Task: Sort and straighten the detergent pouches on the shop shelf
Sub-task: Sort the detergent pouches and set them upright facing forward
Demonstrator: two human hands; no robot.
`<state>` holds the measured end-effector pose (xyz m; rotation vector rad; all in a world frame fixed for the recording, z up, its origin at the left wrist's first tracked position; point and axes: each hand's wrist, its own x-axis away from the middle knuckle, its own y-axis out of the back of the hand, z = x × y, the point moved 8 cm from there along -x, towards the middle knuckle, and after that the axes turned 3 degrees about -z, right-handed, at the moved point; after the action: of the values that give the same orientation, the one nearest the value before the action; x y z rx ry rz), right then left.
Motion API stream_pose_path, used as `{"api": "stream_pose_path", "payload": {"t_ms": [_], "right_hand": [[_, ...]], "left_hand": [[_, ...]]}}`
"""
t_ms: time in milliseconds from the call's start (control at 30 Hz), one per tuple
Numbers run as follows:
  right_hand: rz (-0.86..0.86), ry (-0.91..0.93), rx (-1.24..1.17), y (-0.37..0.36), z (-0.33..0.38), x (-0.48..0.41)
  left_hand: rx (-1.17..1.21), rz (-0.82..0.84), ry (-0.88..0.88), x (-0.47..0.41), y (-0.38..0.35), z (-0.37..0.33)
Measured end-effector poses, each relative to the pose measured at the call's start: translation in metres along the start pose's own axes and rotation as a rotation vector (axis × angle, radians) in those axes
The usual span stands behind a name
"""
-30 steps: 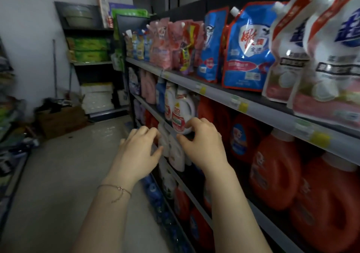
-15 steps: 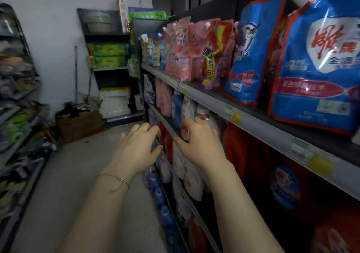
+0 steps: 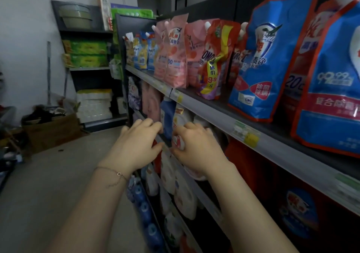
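Observation:
Detergent pouches stand in a row on the upper shelf (image 3: 206, 104): small blue-yellow pouches (image 3: 143, 55) at the far end, pink pouches (image 3: 174, 56), a leaning red pouch (image 3: 215, 58) and big blue pouches (image 3: 266, 66) closest to me. Both my hands are raised in front of the shelf below, side by side. My left hand (image 3: 134, 145) has curled fingers with nothing in them. My right hand (image 3: 196, 147) hovers in front of a white bottle (image 3: 182, 120), fingers bent; contact is unclear. No pouch is held.
Blue bottle (image 3: 167, 114) and orange jugs (image 3: 251, 167) fill the middle shelf; white and blue bottles sit lower down. A cardboard box (image 3: 52, 130) and clutter lie on the floor at the aisle's far end, next to a dark rack (image 3: 87, 58) with green packs.
My view has moved along the aisle toward the far end, so the pouches appear closer. Both hands stay together, raised slightly, in front of the middle shelf.

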<state>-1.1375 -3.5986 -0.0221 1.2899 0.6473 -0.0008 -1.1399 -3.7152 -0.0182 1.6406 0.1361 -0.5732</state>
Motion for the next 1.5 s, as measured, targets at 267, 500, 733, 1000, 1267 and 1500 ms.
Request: {"api": "stream_pose_path", "payload": {"t_ms": [267, 500, 733, 1000, 1267, 1500], "right_hand": [[-0.001, -0.135, 0.007, -0.014, -0.02, -0.062], [-0.054, -0.248, 0.035, -0.02, -0.024, -0.128], [-0.182, -0.33, 0.079, -0.019, -0.021, -0.163], [-0.283, -0.462, 0.159, 0.007, -0.048, -0.154], [-0.777, -0.76, -0.095, 0.057, -0.106, -0.129], [-0.84, -0.843, -0.522, 0.061, -0.156, -0.153]], "left_hand": [[0.087, -0.001, -0.163, -0.071, -0.023, 0.033], [0.107, 0.009, -0.32, -0.134, -0.023, 0.078], [0.056, -0.002, -0.49, -0.18, -0.029, 0.103], [0.16, -0.052, -0.703, -0.213, -0.025, 0.058], [0.725, 0.059, -0.599, -0.261, -0.028, 0.01], [1.023, 0.242, -0.369, -0.303, -0.058, -0.021]]}}
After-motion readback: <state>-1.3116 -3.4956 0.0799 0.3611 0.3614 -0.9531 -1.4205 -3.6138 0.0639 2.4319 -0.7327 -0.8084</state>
